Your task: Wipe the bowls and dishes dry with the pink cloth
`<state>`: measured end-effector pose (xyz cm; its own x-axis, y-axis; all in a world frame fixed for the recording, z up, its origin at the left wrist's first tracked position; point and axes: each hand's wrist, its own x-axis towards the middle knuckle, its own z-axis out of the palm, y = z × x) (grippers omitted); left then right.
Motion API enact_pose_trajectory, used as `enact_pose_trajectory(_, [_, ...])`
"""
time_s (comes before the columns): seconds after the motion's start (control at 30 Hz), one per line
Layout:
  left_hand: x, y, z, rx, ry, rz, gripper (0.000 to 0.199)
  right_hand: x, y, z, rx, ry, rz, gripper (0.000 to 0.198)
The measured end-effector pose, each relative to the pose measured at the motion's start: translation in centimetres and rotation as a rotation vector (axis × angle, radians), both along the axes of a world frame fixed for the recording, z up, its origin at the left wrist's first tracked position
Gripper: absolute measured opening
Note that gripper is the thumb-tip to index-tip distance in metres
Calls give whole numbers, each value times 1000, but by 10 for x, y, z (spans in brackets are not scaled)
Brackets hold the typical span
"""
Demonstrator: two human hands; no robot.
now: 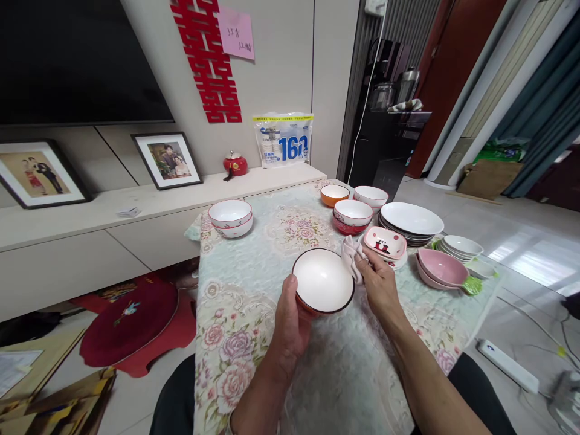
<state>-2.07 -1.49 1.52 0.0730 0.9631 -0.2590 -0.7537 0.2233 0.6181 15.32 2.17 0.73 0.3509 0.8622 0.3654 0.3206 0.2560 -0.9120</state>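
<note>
My left hand grips a dark-rimmed bowl, white inside, by its left side, thumb over the rim. The bowl is tilted towards me above the table. In my right hand a pale pinkish cloth is bunched, right at the bowl's right rim; whether it presses on the rim I cannot tell. Just beyond that hand lies a pink square dish with a cat print, on top of other dishes. Behind the held bowl stand a stack of red-patterned bowls and an orange bowl.
Two stacked white bowls stand at the table's far left. On the right are stacked plates, pink bowls and small white bowls. A flowered cloth covers the table. A low cabinet runs behind; a red stool stands left.
</note>
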Motion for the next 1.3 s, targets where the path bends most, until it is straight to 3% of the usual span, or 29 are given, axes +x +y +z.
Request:
enact_pose_trajectory(0.13, [-3,2,5,-68,-105,4,55,-8,1,-2,-137,292,207,47])
enact_pose_trajectory(0.3, [-6,7,4,-44,-143,98,58,-20,-8,1,-222,296,378,41])
enact_pose_trajectory(0.4, [-6,9,3,-6,-159,144,54,-24,-15,8,-168,163,352,36])
enact_pose_trajectory(0.6, [-6,10,1,13,-169,103,55,-31,-24,21,175,-175,219,29])
enact_pose_trajectory(0.8, [-3,4,3,-28,-158,9,54,-21,-11,6,22,26,165,35])
enact_pose_trajectory(0.9, [0,2,4,-29,-168,-47,56,-19,-9,4,16,49,128,35])
enact_pose_trajectory(1.03, [0,4,2,9,-251,-60,58,-27,-20,10,229,-219,61,30])
enact_pose_trajectory(1.17, [-1,7,-1,26,-266,-18,56,-35,-33,16,461,-593,195,34])
enact_pose_trajectory(1.3, [0,6,-3,41,-269,-32,55,-37,-35,13,547,-772,221,36])
